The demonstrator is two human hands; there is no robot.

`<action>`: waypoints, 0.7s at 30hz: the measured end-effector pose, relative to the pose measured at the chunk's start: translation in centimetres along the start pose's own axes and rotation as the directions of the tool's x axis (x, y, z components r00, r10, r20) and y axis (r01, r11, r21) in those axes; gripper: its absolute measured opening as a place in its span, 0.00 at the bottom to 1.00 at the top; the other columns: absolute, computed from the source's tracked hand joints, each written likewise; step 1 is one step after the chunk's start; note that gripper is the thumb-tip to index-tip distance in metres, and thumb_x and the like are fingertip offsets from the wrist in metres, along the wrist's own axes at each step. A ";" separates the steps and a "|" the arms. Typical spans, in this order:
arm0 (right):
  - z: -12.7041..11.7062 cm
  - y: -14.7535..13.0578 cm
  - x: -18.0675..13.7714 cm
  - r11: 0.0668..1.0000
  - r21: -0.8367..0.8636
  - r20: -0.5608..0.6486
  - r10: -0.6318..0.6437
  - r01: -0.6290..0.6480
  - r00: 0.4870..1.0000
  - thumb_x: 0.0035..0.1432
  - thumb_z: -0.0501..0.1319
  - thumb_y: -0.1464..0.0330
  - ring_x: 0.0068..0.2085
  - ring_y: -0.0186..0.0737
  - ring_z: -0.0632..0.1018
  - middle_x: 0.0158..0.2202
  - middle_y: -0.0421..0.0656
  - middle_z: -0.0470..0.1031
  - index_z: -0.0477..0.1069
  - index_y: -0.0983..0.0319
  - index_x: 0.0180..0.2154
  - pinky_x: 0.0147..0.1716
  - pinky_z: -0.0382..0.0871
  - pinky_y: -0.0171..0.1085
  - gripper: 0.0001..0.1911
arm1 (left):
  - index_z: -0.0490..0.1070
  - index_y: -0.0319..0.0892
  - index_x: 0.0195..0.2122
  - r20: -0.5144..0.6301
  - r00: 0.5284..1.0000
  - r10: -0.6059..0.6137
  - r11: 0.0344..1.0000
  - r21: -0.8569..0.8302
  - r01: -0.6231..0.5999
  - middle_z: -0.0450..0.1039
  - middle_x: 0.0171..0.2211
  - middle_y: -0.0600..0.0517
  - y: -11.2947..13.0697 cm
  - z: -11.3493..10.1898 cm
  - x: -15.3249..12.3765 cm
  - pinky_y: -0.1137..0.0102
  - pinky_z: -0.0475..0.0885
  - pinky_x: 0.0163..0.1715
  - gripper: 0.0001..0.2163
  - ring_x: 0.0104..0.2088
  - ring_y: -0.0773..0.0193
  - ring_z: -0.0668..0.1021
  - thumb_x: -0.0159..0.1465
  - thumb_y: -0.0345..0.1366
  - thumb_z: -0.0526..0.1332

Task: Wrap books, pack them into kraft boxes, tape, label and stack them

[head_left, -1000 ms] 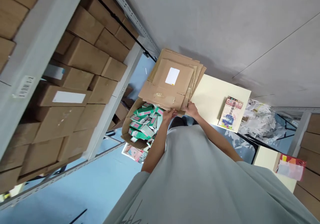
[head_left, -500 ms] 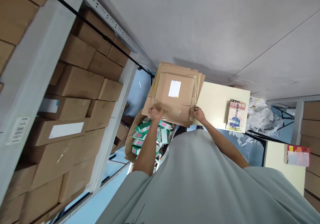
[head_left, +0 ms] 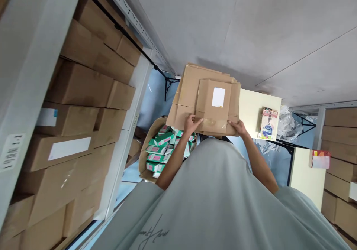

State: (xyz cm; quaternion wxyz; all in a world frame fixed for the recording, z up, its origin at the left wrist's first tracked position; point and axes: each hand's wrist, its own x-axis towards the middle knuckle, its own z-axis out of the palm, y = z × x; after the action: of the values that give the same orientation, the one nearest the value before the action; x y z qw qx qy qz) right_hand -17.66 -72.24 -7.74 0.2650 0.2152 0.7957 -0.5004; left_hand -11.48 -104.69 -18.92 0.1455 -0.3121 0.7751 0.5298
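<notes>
A flattened cardboard box (head_left: 206, 101) with a white label lies on top of a stack of larger flattened boxes (head_left: 192, 86). My left hand (head_left: 192, 124) pinches its near left corner, thumb pointing right along the edge. At the near right edge, my right hand (head_left: 237, 126) grips with the thumb on top; its other fingers are partly hidden under the cardboard. Clear tape shows on the box's near flap. Below my left forearm stands an open carton (head_left: 144, 161) holding several green and white small boxes (head_left: 163, 139).
Racks of closed cardboard boxes (head_left: 80, 83) line the left, with more boxes (head_left: 338, 142) far right. On the cream table (head_left: 248, 109) beside the stack lies a printed packet (head_left: 268, 123). Crumpled white paper (head_left: 288, 125) lies behind it. A red packet (head_left: 320, 159) rests on another cream surface (head_left: 304, 179).
The labelled flattened box has slid right across the stack, and both my hands have moved right with it. The camera view has shifted slightly.
</notes>
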 end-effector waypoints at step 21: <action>-9.8 -6.4 -6.9 0.962 0.209 -0.316 -0.102 0.175 0.943 0.40 0.86 0.46 0.54 0.57 0.91 0.47 0.45 0.92 0.80 0.55 0.51 0.55 0.91 0.50 0.40 | 0.80 0.41 0.44 -0.180 0.980 -0.083 0.991 -0.114 0.063 0.85 0.50 0.41 1.9 -10.3 3.8 0.54 0.79 0.64 0.07 0.55 0.48 0.86 0.65 0.29 0.67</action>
State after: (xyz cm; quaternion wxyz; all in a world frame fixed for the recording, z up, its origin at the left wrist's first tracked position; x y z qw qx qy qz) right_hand -18.28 -66.44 4.55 0.0768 0.2621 0.7754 -0.5694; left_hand -14.48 -114.90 -15.58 0.0756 -0.3954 0.7434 0.5342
